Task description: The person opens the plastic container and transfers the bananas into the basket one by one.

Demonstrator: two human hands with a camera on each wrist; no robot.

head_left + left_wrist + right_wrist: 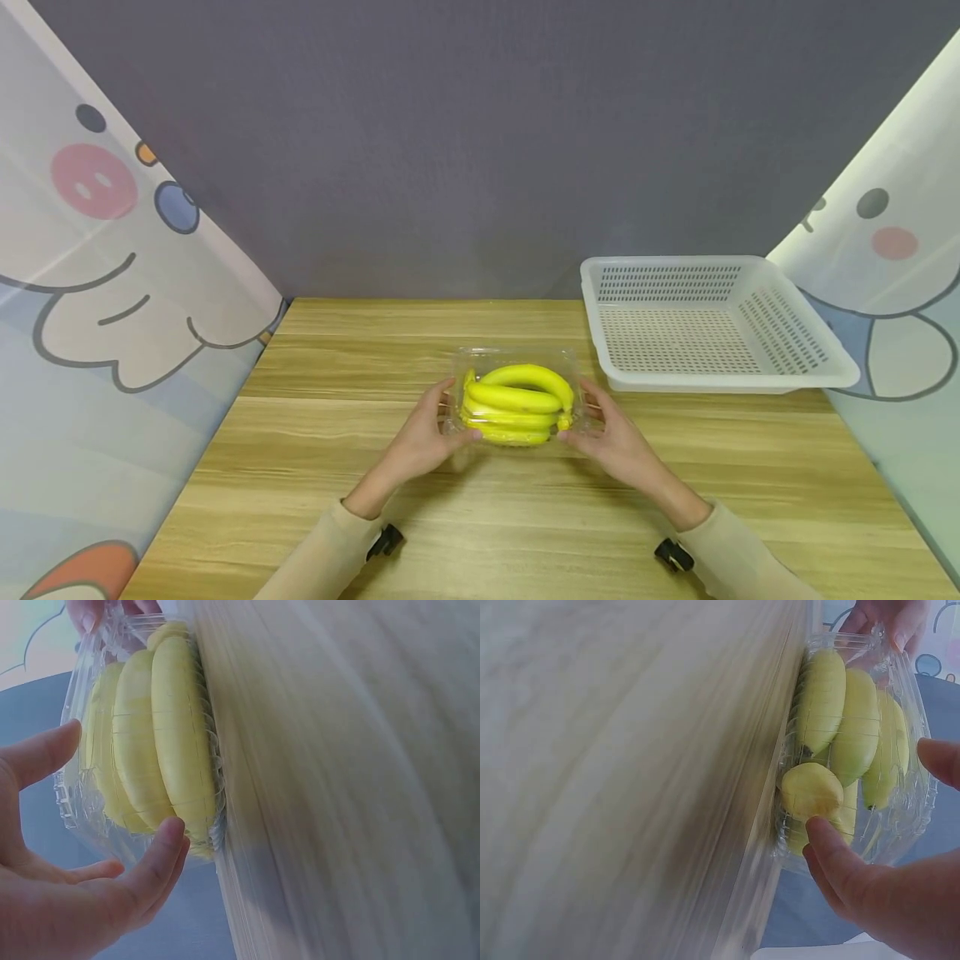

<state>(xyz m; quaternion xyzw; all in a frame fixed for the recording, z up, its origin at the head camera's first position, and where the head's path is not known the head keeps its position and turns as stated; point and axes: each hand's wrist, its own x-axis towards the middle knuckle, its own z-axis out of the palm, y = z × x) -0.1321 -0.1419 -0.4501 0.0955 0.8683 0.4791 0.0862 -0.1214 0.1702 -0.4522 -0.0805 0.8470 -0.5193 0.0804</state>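
A clear plastic clamshell box (468, 362) with several yellow bananas (517, 398) inside is at the middle of the wooden table. My left hand (422, 442) grips its left end, thumb at the near corner and fingers along the side. At the opposite end, my right hand (618, 443) holds the box the same way. In the left wrist view, the left thumb (52, 750) is at the box's upper edge, with fingertips low on its wall. The right wrist view has the right index fingertip (821, 829) against the wall, beside a banana end.
A white perforated plastic basket (750, 383) stands at the back right of the wooden table (337, 358). A grey panel (435, 167) rises behind the table. Cartoon-printed curtains (45, 333) hang on both sides.
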